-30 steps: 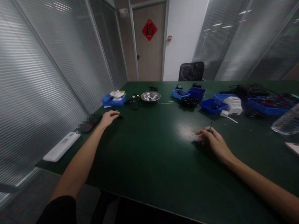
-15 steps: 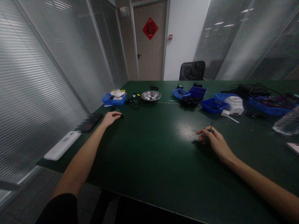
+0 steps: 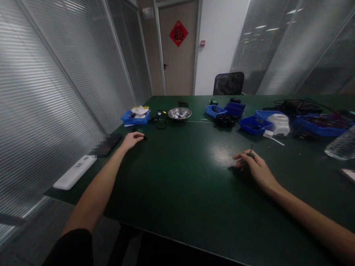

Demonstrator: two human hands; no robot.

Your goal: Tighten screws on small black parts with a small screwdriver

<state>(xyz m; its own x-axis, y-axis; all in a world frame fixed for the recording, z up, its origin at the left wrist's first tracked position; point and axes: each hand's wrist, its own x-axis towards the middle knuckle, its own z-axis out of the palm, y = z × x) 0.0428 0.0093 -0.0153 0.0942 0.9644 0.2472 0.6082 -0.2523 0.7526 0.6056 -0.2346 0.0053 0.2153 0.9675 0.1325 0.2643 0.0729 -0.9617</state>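
Note:
My left hand (image 3: 131, 140) rests at the left of the dark green table, its fingers drawn together and pointing right. A small dark thing (image 3: 145, 138) shows at its fingertips, too small to name. Just behind this hand lies a small green and black piece (image 3: 139, 130). On the right, my right hand (image 3: 251, 163) is held low over the tabletop with its fingers curled. It grips a small screwdriver (image 3: 251, 154), the thin dark shaft pointing up and the handle partly hidden by the fingers.
Along the back are a blue basket (image 3: 135, 118), black cables (image 3: 161, 121), a metal bowl (image 3: 179, 119) and several blue trays (image 3: 255, 126). A clear bottle (image 3: 347, 143) lies at right. A white case (image 3: 75, 172) and a dark flat object (image 3: 111, 145) lie at the left edge.

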